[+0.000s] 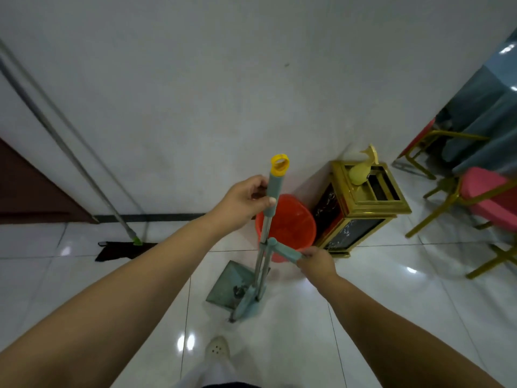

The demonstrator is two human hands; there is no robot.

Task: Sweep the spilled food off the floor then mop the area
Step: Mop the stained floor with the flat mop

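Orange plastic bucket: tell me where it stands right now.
In the head view, the orange plastic bucket stands on the white tiled floor near the wall, just right of centre, beside the gold-framed black bin and behind the teal dustpan.

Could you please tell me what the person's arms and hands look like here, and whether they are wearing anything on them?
Both arms are bare from the frame's lower edge to the wrist: no sleeves show. The left hand and right hand wear no gloves, and no watch, ring or bracelet is visible. The left thumb has a short, plain nail. The right hand is somewhat blurred, so its fine detail cannot be told.
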